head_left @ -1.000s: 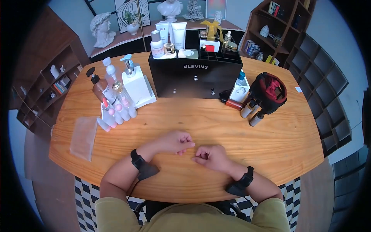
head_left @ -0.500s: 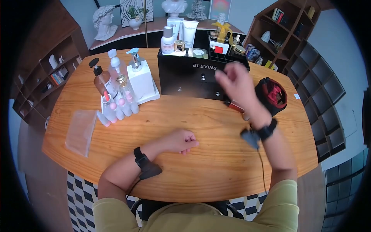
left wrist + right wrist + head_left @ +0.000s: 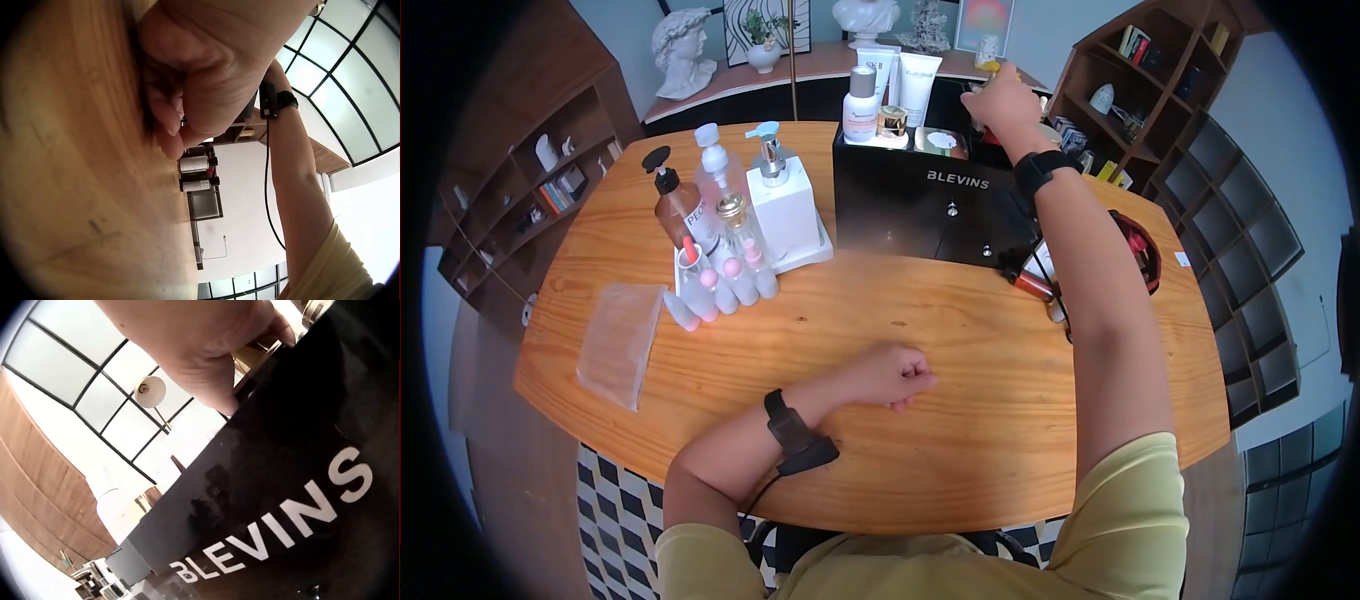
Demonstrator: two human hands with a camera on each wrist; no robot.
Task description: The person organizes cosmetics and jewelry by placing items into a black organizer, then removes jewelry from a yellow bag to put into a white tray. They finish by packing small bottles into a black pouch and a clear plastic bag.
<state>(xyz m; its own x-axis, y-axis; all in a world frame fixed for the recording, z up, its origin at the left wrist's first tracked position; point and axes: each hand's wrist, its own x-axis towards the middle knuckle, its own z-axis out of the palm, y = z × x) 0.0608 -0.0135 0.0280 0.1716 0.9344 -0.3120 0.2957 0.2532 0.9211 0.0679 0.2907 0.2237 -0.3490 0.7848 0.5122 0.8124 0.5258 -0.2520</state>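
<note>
My left hand (image 3: 895,375) rests on the wooden table (image 3: 960,400) near the front middle, curled into a fist with nothing in it; the left wrist view shows the curled fingers (image 3: 200,81) against the wood. My right arm stretches far across the table. The right hand (image 3: 1000,98) is over the back right top of the black organizer box marked BLEVINS (image 3: 940,205), among the small jars and bottles stored there. In the right wrist view the hand (image 3: 206,337) hangs just above the box's top edge (image 3: 300,487); its fingertips are hidden, so any hold is unclear.
Pump bottles and small pink-capped bottles (image 3: 720,250) stand on a white tray at the left. A clear plastic bag (image 3: 618,342) lies near the left edge. A red and black pouch (image 3: 1142,255) and lying tubes (image 3: 1030,285) sit right of the box. Shelves surround the table.
My right hand has lifted from the table's front, swung right and forward, and now reaches over the top of the black box. The left hand has stayed in place as a fist.
</note>
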